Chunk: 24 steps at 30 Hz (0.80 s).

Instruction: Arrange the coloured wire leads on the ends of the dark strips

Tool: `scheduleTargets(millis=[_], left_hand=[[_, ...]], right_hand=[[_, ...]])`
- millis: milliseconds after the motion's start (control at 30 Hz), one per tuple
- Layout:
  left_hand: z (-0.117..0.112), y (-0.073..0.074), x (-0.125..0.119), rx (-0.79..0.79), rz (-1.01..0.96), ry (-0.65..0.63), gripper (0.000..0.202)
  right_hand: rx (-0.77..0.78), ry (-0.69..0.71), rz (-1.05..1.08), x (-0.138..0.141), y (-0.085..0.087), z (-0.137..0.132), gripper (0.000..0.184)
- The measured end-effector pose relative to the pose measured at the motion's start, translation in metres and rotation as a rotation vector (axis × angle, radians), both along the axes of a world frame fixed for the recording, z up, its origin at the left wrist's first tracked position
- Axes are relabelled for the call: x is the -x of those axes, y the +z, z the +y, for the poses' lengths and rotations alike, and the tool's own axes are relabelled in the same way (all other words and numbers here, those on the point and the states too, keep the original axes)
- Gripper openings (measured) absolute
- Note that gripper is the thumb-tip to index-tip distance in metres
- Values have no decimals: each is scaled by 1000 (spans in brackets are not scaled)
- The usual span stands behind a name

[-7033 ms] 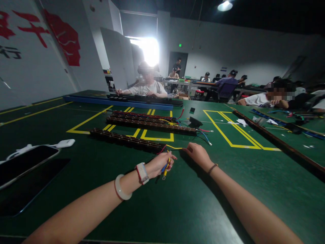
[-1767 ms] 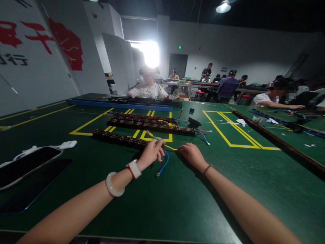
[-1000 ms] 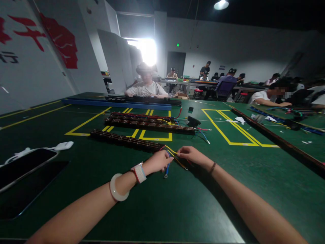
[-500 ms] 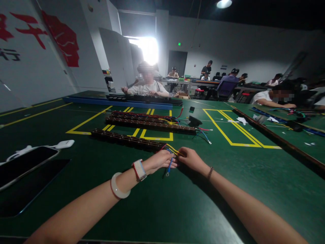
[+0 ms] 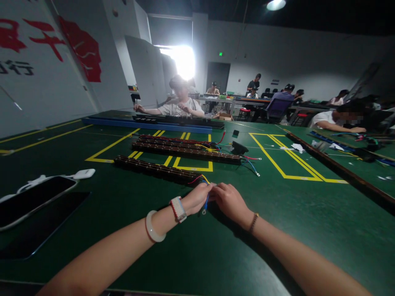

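My left hand [image 5: 198, 198] is closed around the wires at the right end of a long black strip [image 5: 157, 168] lying on the green table. A yellow wire [image 5: 205, 179] runs from that end into my fingers, and a red wire [image 5: 195, 180] bends beside it. Below my left fingers hangs a blue wire [image 5: 206, 202] tipped with a metal ring terminal [image 5: 204, 212]. My right hand [image 5: 231, 202] meets the left one, its fingers pinched at the yellow wire's end. The fingertips hide exactly what lies between them.
Behind lie more black strips [image 5: 188, 150] with coloured leads and a small black part [image 5: 239, 148]. A phone [image 5: 38, 201] and a dark flat panel [image 5: 46, 226] rest at left. A long brown strip [image 5: 336, 166] crosses the right side. A co-worker [image 5: 185, 105] sits opposite.
My hands have come together at the wires; the right fingers now touch the left ones. The left fingers, stretched out before, have curled in. The view has shifted slightly.
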<state>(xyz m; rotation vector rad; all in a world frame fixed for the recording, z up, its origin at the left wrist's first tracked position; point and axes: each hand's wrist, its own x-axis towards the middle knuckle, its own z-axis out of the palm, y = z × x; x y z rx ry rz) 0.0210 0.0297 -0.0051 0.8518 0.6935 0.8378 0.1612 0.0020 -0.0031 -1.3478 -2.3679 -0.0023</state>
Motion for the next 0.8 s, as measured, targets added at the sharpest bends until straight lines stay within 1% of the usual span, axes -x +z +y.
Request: scheduleTargets(millis=[67,167,233,333,367,433,533,600,700,800], left_hand=[[0,-1,1,21,40,37,16],[-2,-1,2,36,74,46,12],[-2,-1,3,22,88,49,11],[-2,-3,3,2,135,57,14],[-1,-4,4,-2,156,58,15],[-1,-5,5,-14,193,51,19],[0,-5,7,-14,219,23,28],[1,-3,9,6,210,0,31],[1,0,11,32,163,-58,33],[1,3,13,44,132,-112,35]], right_hand=[[75,11,159,-2,0,2,28],[225,5,354,-7,4,8,24],[310,-3,417,-11,7,12,21],[440,39,473,-17,9,17,25],[461,42,481,-20,9,19,26],[431,4,465,-25,7,23,25],[251,-125,340,-34,2,30,14],[137,-193,219,-40,-2,36,14],[16,-232,110,-45,-6,46,17],[-48,-240,60,-47,-10,58,17]])
